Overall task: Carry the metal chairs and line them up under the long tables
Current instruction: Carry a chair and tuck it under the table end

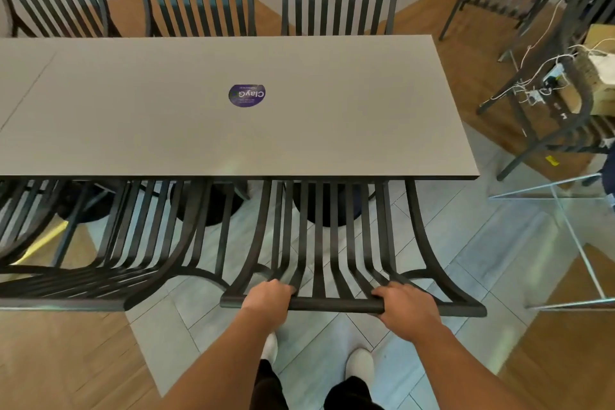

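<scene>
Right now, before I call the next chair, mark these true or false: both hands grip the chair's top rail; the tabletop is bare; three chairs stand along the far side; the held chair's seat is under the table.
1. Both hands grip the top rail of the held chair. True: left hand and right hand wrap it.
2. The table is bare. False: a round purple sticker lies on it.
3. Three chairs show along the far side. True; the middle one is here.
4. The held chair's seat is under the table. True.

purple sticker (247, 95), white cables (532, 76), cardboard boxes (599, 40)
</scene>
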`<state>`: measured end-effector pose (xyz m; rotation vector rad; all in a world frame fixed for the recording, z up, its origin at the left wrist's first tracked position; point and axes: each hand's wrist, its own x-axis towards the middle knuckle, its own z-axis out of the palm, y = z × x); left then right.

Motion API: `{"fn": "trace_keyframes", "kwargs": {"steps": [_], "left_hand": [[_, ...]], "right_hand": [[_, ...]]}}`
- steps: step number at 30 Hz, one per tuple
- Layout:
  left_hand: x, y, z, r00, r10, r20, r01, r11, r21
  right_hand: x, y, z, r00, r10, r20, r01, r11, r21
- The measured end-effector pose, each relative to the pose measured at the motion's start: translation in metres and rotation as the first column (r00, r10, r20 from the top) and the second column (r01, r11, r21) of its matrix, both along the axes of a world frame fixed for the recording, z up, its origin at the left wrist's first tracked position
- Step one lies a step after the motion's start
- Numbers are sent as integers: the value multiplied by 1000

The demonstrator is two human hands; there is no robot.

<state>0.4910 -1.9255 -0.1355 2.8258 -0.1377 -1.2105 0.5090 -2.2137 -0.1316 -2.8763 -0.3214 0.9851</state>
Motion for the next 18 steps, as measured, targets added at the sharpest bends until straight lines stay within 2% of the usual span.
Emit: {"fn": "trace_keyframes", "kwargs": {"steps": [6,13,18], "left_hand": [[-2,1,2,1000,22,-1,-22,1000,-19],[-7,-2,4,999,-13,30,13,1000,0],[-7,-17,2,999,-38,0,38,999,19]], "right_hand": [[0,-2,-2,999,32,11,-32,999,4],[-2,-5,-4,999,45,8,-45,999,3],[2,-19,-1,999,42,-20,-42,999,-18]]}}
